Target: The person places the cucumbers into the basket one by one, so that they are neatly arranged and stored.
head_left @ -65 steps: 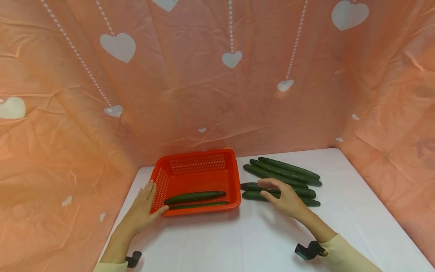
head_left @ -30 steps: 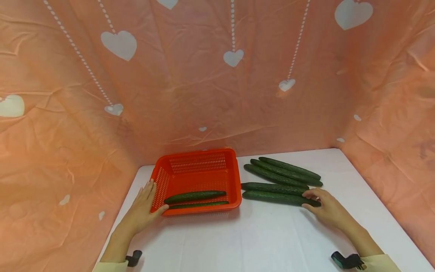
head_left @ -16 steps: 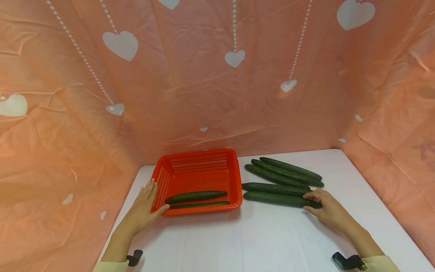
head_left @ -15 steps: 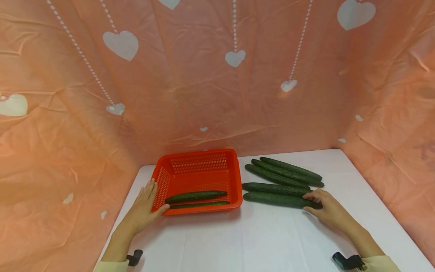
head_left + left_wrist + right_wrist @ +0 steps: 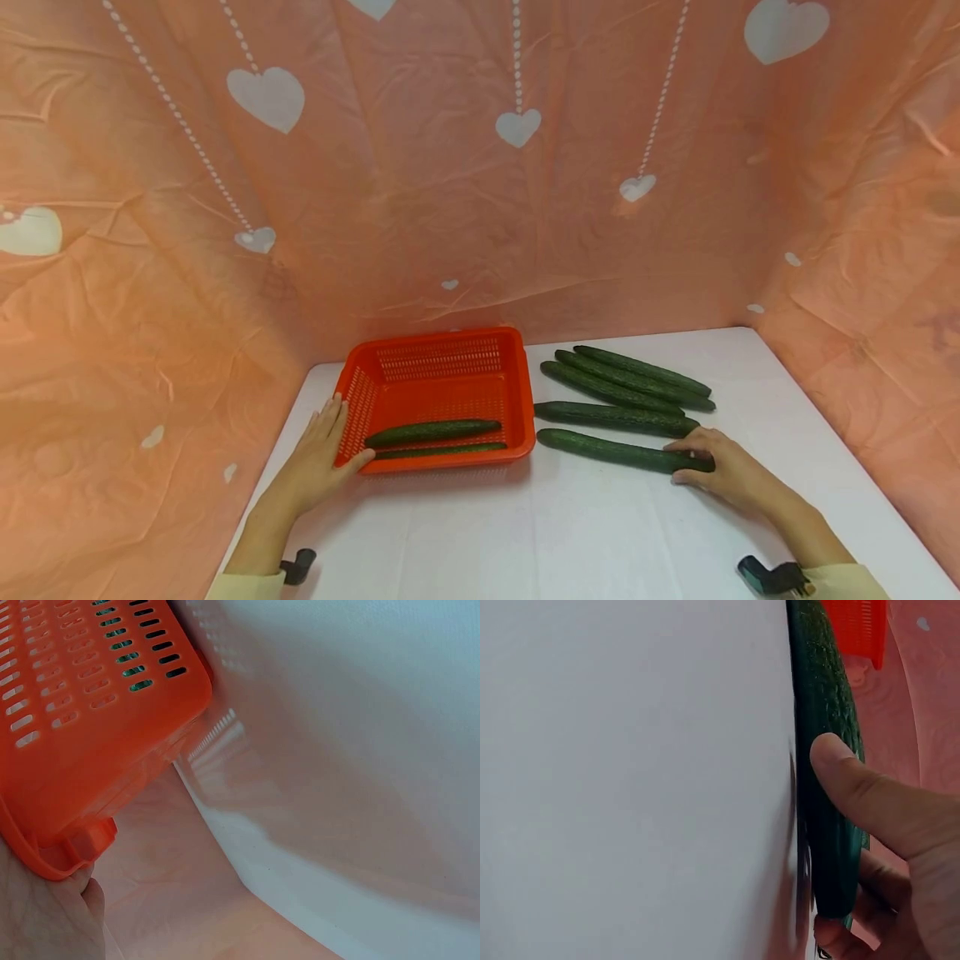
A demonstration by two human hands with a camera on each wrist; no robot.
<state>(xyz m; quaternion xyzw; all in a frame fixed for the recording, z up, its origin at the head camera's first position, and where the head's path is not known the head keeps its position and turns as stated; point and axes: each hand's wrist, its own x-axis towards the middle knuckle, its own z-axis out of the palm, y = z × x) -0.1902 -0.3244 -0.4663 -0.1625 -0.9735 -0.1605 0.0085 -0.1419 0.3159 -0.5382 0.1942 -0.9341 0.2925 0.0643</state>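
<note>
My right hand (image 5: pixel 727 471) grips the right end of the nearest cucumber (image 5: pixel 607 450), thumb on its near side and fingers over the far side. In the right wrist view the thumb presses along this dark green cucumber (image 5: pixel 825 787), which lies on or just over the white surface. My left hand (image 5: pixel 315 458) rests with straight fingers against the left rim of the red plastic basket (image 5: pixel 442 466). Inside the basket, near its front wall, lie two cucumbers (image 5: pixel 435 432). The left wrist view shows the basket's slotted side (image 5: pixel 112 735) above part of the hand (image 5: pixel 45 915).
Right of the basket, several more cucumbers (image 5: pixel 630 379) lie side by side on the white table (image 5: pixel 525 533). One of them (image 5: pixel 615 418) lies just behind the gripped one. An orange sheet with white hearts (image 5: pixel 517 129) stands behind and at both sides.
My right hand has moved right along the nearest cucumber to its end and taken hold. That cucumber's right end has shifted toward me, widening the gap behind it. The left hand stays put.
</note>
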